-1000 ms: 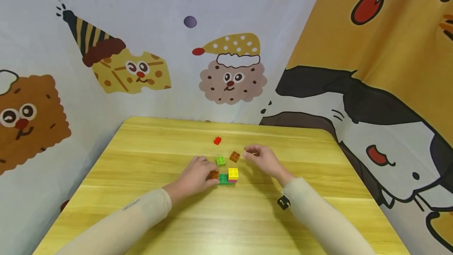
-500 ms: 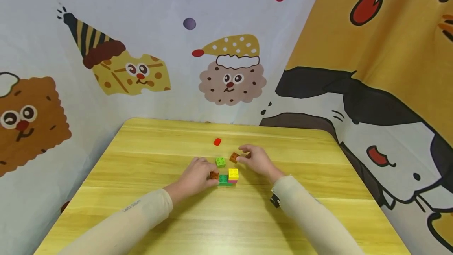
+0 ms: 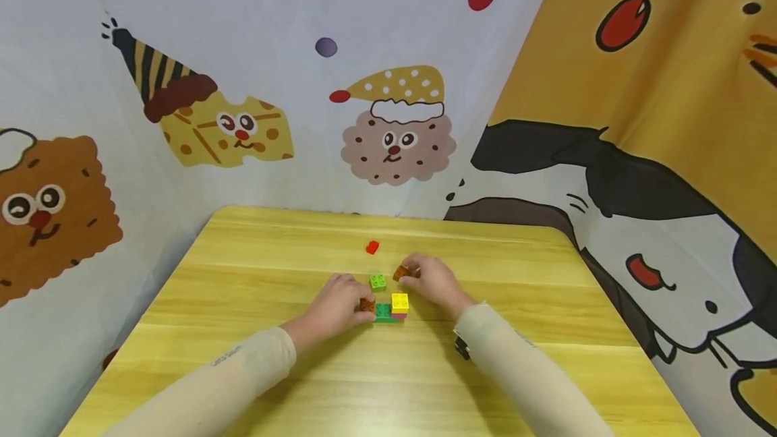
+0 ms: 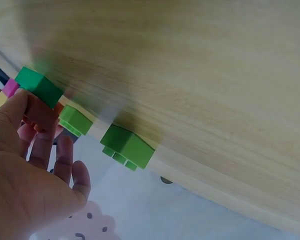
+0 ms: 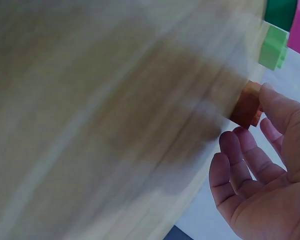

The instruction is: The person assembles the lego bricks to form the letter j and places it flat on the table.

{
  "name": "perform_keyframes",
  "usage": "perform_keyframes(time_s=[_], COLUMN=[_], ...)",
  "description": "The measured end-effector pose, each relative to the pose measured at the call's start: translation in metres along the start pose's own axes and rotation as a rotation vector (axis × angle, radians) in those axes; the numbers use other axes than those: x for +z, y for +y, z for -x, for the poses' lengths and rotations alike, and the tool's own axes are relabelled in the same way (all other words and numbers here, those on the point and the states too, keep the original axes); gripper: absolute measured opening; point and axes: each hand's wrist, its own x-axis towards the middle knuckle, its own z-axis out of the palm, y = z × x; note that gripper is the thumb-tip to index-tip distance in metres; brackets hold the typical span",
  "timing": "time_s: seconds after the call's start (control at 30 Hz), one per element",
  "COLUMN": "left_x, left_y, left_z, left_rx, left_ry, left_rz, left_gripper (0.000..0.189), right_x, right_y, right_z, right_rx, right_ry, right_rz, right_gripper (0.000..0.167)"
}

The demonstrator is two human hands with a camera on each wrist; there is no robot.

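My left hand (image 3: 338, 303) grips a brown toy brick (image 3: 367, 305) at the left end of a dark green brick (image 3: 383, 313). In the left wrist view the brown brick (image 4: 40, 111) is between thumb and fingers, against the dark green brick (image 4: 39, 86). A yellow brick (image 3: 400, 301) sits over a pink brick (image 3: 399, 315) on the dark green brick's right end. My right hand (image 3: 434, 282) pinches a second brown brick (image 3: 400, 273) at the table; its thumb meets this brick (image 5: 247, 104) in the right wrist view, the far-side fingers partly hidden.
A light green brick (image 3: 378, 282) lies between the hands, and a small red brick (image 3: 373, 247) lies farther back. The left wrist view shows another green brick (image 4: 127, 146) that I cannot make out from the head. Behind the wooden table (image 3: 255, 241) hangs a patterned cloth (image 3: 273, 12).
My right hand has moved left to the second brown brick and its fingers have closed on it. The left hand has stayed on its brown brick.
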Motion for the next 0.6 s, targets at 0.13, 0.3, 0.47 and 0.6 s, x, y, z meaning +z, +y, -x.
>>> perform_keyframes(time_s=[0.13, 0.3, 0.47, 0.6], left_x=[0.0, 0.003, 0.008, 0.009], left_y=[-0.002, -0.004, -0.004, -0.001], left_z=[0.002, 0.005, 0.006, 0.002], left_rx=[0.001, 0.001, -0.009, -0.018], left_ry=[0.003, 0.026, 0.046, 0.063], left_rz=[0.018, 0.022, 0.021, 0.019], left_gripper=[0.02, 0.019, 0.019, 0.019], right_x=[0.006, 0.01, 0.006, -0.002], right_y=[-0.001, 0.0, 0.007, 0.015], right_z=[0.0, 0.001, 0.007, 0.012], right_rx=[-0.02, -0.053, -0.074, -0.049], right_ry=[0.002, -0.02, -0.022, 0.018], right_rz=[0.046, 0.072, 0.03, -0.063], right_gripper=[0.03, 0.029, 0.025, 0.022])
